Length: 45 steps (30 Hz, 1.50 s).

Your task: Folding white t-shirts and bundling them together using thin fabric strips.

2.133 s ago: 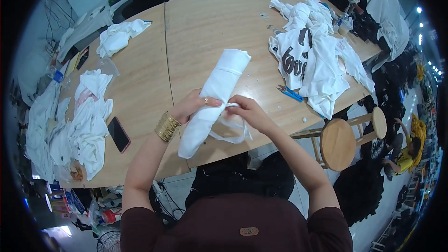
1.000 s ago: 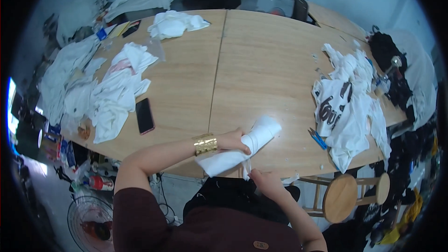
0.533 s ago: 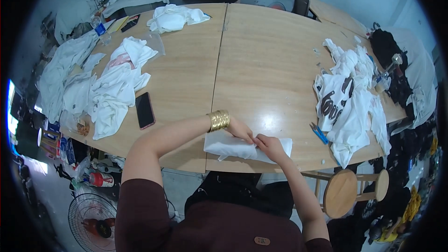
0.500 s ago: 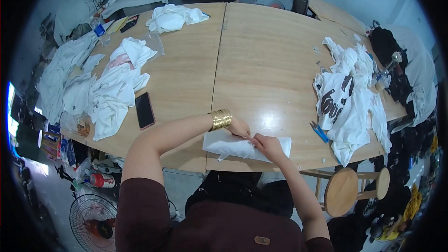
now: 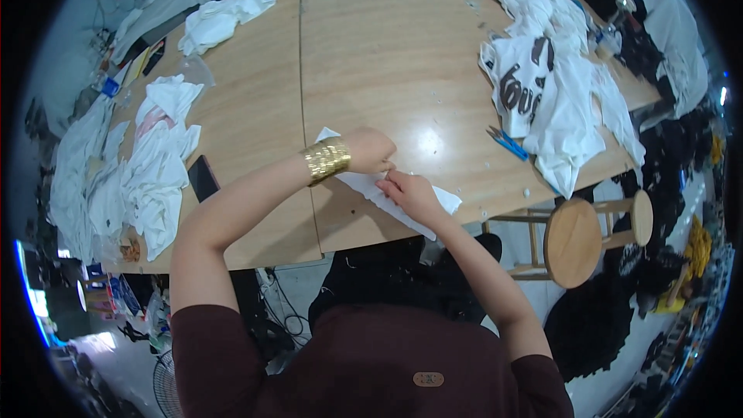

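Note:
A folded piece of white cloth [image 5: 402, 213] lies aslant near the table's front edge, one corner showing beyond my left wrist. My left hand [image 5: 370, 149], below a wide gold bracelet [image 5: 327, 160], is closed with its fingertips pinched at the cloth. Close beside it, my right hand [image 5: 414, 200] also pinches at the cloth with bent fingers. The two sets of fingertips almost meet, and the exact spot they grip is partly hidden by the hands.
Blue-handled snips [image 5: 508, 144] rest beside a heap of white shirts [image 5: 569, 108] on the right. More white garments [image 5: 159, 162] and a dark phone [image 5: 203, 178] are to the left. A small white pile [image 5: 220, 22] lies farther back. Wooden stools [image 5: 573, 241] stand by the right front edge.
My view has shifted and tilted, with the table higher in the picture. The white cloth has turned from lying along the edge to a slant, both hands moving with it.

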Available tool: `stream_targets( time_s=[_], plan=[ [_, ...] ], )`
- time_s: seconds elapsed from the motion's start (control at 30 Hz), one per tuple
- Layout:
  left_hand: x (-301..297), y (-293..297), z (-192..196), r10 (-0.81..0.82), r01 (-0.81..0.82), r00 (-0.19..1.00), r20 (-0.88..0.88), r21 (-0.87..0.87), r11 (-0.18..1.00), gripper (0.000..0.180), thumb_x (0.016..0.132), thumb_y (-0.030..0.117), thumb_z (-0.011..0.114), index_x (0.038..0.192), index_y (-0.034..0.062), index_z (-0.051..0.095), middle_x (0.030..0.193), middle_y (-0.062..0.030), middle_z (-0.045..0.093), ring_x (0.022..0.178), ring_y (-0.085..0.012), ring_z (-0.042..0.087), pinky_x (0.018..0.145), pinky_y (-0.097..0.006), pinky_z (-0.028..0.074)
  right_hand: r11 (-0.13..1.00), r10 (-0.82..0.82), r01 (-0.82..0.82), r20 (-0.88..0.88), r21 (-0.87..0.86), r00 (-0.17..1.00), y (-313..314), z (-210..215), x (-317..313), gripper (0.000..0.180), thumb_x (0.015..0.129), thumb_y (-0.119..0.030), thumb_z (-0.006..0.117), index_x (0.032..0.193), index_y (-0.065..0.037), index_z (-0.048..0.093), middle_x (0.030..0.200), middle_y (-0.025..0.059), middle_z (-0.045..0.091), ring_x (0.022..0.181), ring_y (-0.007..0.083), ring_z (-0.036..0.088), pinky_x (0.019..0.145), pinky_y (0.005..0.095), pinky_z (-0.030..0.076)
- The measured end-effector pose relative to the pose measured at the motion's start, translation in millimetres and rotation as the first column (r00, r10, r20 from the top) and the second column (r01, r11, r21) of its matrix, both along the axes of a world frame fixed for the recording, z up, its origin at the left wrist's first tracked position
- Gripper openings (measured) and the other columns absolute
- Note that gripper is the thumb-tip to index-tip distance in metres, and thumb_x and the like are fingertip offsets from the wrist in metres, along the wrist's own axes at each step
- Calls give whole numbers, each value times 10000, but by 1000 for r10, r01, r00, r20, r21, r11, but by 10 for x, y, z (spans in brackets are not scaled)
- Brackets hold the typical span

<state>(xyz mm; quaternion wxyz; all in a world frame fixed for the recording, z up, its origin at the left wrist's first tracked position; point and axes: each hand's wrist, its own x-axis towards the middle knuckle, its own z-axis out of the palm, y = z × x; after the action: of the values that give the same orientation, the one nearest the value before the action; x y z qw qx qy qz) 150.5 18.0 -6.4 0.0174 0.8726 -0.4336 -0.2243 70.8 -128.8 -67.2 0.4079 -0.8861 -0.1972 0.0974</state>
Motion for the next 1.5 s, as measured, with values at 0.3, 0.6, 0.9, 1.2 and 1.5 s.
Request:
stream_targets(
  time_s=[0.3, 0.6, 0.9, 1.2, 1.5],
  plan=[
    [-374, 233, -93, 365, -425, 897, -250, -257, 868, 230, 838, 218, 580, 773, -2, 571, 750, -149, 579, 693, -274, 567, 632, -350, 439, 829, 123, 259, -614, 495, 780, -176, -6, 117, 267, 935, -277, 470, 807, -60, 558, 630, 1, 549, 583, 69, 503, 558, 216, 403],
    [-862, 317, -598, 616, -800, 542, -572, -577, 168, 175, 884, 169, 521, 864, 0, 562, 760, -138, 601, 674, -196, 592, 620, -312, 459, 833, 54, 295, -600, 468, 798, -60, 21, 72, 275, 925, -278, 482, 782, -77, 603, 569, -77, 380, 513, 31, 329, 459, 199, 262],
    [-1125, 59, -597, 619, -684, 666, -416, -672, 285, 165, 871, 171, 506, 928, 29, 566, 825, -127, 561, 773, -312, 583, 672, -381, 462, 812, 174, 85, -378, 578, 909, -90, -123, 23, 255, 945, -225, 443, 835, -43, 584, 664, -5, 573, 543, 30, 425, 481, 177, 299],
    [-1114, 149, -536, 673, -818, 530, -515, -521, 245, 284, 889, 262, 492, 820, -7, 551, 773, -153, 546, 703, -332, 563, 620, -389, 434, 809, 91, 355, -697, 468, 711, -242, 301, -158, 329, 951, -296, 415, 1040, -35, 595, 705, 13, 571, 537, 48, 463, 491, 185, 367],
    [-1156, 112, -822, 531, -825, 536, -656, -539, 168, 276, 903, 229, 501, 819, -14, 602, 601, -66, 530, 557, -138, 464, 556, -319, 397, 501, 235, 644, -807, 578, 541, -102, 7, -339, 259, 889, -135, 480, 1110, -14, 539, 770, 32, 595, 554, 70, 504, 567, 235, 493]
  ],
)
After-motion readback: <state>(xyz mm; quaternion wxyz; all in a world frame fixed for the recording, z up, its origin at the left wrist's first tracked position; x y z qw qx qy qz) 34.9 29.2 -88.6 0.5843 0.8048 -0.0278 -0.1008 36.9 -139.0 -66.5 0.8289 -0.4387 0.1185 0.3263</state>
